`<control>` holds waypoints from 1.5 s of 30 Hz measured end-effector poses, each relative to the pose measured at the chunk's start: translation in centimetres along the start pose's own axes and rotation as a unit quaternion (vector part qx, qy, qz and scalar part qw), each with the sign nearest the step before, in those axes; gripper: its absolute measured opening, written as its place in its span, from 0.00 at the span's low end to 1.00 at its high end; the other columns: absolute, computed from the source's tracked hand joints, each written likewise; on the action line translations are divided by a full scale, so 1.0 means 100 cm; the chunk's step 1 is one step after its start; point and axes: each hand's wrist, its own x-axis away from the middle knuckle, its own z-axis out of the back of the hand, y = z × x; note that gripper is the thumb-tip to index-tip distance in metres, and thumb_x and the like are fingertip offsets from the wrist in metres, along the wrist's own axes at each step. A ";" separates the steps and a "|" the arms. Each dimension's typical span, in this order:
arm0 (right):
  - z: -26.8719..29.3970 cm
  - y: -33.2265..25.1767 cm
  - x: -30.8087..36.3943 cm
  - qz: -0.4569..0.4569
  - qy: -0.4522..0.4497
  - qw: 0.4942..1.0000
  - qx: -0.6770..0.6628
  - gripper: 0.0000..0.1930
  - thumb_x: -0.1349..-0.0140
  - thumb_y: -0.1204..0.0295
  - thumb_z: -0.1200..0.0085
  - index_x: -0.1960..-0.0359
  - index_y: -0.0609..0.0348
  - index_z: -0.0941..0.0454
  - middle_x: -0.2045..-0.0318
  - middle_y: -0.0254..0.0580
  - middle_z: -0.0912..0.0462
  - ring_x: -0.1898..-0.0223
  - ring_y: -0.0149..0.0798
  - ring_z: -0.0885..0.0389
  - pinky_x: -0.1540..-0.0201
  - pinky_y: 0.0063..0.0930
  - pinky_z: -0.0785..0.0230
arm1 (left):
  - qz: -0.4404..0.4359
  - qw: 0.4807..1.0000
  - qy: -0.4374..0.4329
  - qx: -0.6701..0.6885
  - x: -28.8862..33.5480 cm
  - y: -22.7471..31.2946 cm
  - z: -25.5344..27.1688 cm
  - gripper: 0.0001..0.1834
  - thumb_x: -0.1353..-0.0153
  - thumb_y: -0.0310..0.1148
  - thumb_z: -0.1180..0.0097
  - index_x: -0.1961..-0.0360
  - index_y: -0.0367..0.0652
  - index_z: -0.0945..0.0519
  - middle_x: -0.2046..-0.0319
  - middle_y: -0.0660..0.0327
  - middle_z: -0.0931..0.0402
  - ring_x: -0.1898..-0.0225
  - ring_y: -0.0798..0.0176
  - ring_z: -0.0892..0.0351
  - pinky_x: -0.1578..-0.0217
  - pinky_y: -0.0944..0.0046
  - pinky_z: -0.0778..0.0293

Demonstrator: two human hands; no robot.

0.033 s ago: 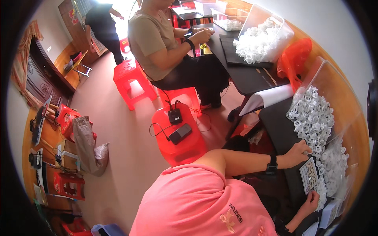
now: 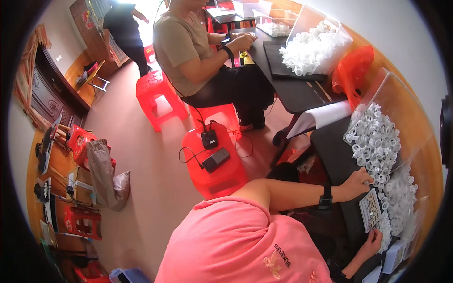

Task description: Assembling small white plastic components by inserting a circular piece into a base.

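Note:
My left hand (image 2: 353, 185), with a dark band on its wrist, reaches to the edge of a heap of small white ring-shaped plastic pieces (image 2: 375, 137). Its fingers are curled together at the heap; anything between them is too small to make out. Just below it lies a white rectangular tray (image 2: 362, 207) with rows of small beige round pieces (image 2: 373, 211). At the tray's near end is my right hand (image 2: 371, 244), its thumb and fingertips pinched together. What they hold, if anything, cannot be made out. The heap spills from a tilted clear plastic bin (image 2: 406, 118) onto the black table (image 2: 330, 146).
Beyond my table, a seated person (image 2: 184, 52) works at another black table (image 2: 297, 99) beside a clear bin (image 2: 342, 40) of white pieces. A red plastic bag (image 2: 354, 70) lies between the tables. A red stool (image 2: 212, 177) with a dark device (image 2: 216, 159) and cables stands to my left.

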 end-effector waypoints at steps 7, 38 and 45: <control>-0.003 -0.009 -0.003 0.011 -0.004 1.000 0.011 0.05 0.34 0.75 0.45 0.60 0.65 0.22 0.68 0.43 0.19 0.66 0.38 0.22 0.59 0.29 0.29 | 0.015 1.000 -0.016 -0.014 -0.004 -0.004 0.006 0.13 0.46 0.24 0.41 0.58 0.36 0.18 0.65 0.55 0.34 0.65 0.56 0.28 0.62 0.62 0.30; -0.002 -0.018 0.002 0.028 0.038 0.999 -0.007 0.03 0.39 0.80 0.44 0.65 0.66 0.24 0.71 0.45 0.22 0.69 0.43 0.23 0.63 0.32 0.30 | 0.150 0.981 -0.062 0.109 -0.002 0.014 0.010 0.15 0.42 0.22 0.41 0.52 0.37 0.19 0.65 0.63 0.34 0.76 0.73 0.29 0.83 0.71 0.29; -0.005 -0.015 0.001 0.027 0.049 0.998 -0.035 0.03 0.40 0.80 0.43 0.67 0.66 0.24 0.73 0.44 0.23 0.71 0.39 0.24 0.65 0.30 0.31 | 0.155 0.982 -0.059 0.094 -0.002 0.017 0.013 0.16 0.41 0.23 0.40 0.51 0.37 0.19 0.65 0.62 0.33 0.77 0.72 0.28 0.83 0.71 0.28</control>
